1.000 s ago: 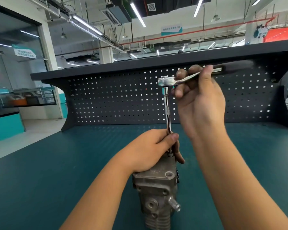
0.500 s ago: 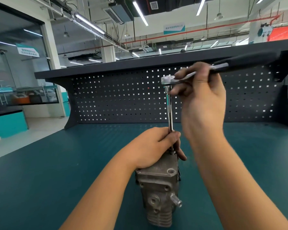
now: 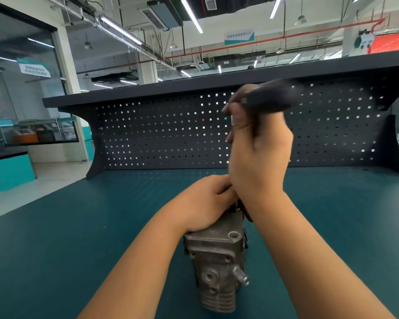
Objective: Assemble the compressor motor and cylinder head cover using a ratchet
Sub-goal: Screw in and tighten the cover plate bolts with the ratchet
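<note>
A grey cast-metal compressor with a finned cylinder head cover and a small silver port stands on the green bench top, near me. My left hand rests on its far top end and holds it, fingers closed around the spot where the tool shaft meets it. My right hand is raised above, shut on the ratchet; its black handle is blurred with motion and points right. The ratchet head and the long extension shaft are hidden behind my right hand.
The green bench top stretches wide on both sides of the compressor. A black perforated back panel with a shelf over it closes the far edge. Left of the bench lie a workshop floor and glass partitions.
My right hand has swung the ratchet handle round toward me, so it now covers the ratchet head and shaft. The left hand stays on the compressor's top.
</note>
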`<control>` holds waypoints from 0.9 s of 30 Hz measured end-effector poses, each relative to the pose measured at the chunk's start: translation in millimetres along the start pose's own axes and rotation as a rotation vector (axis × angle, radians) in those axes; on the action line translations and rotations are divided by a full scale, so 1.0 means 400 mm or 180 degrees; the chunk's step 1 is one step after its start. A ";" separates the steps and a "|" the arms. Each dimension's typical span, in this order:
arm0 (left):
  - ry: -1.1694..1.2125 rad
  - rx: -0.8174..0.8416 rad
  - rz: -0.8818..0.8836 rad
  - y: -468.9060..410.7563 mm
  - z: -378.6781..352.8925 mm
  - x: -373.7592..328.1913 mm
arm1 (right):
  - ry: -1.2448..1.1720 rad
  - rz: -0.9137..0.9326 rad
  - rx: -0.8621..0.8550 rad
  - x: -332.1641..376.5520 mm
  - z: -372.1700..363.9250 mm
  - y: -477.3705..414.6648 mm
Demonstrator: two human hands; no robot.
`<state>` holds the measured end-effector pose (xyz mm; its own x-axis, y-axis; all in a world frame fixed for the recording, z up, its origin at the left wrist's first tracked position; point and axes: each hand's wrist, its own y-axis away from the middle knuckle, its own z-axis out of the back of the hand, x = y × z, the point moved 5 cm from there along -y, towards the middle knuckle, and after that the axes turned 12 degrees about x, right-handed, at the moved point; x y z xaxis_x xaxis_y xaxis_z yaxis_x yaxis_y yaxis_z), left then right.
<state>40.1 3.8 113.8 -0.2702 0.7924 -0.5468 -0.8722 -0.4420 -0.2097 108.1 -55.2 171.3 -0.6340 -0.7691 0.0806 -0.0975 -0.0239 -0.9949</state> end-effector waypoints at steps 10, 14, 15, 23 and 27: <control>0.0215 0.0228 -0.0010 -0.009 -0.010 0.009 | -0.2505 -0.1347 -0.0143 -0.098 0.029 -0.016; 0.0288 0.0013 -0.0092 -0.005 -0.002 0.001 | 0.0670 0.0519 0.0244 0.009 0.016 -0.010; 0.0270 -0.0021 -0.0114 -0.004 -0.001 0.001 | 0.0856 0.0585 0.0213 0.015 0.010 -0.005; 0.0470 0.0124 -0.0162 -0.007 -0.009 0.013 | -0.3790 -0.2185 -0.0606 -0.123 0.018 -0.011; 0.0488 0.0066 -0.0064 -0.006 -0.006 0.012 | -0.1741 -0.0816 -0.0080 -0.055 0.033 -0.018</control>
<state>41.7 7.5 109.9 -0.1884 0.7270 -0.6603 -0.8855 -0.4165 -0.2060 132.7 -46.7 176.1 -0.1019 -0.9579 0.2684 -0.2172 -0.2419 -0.9457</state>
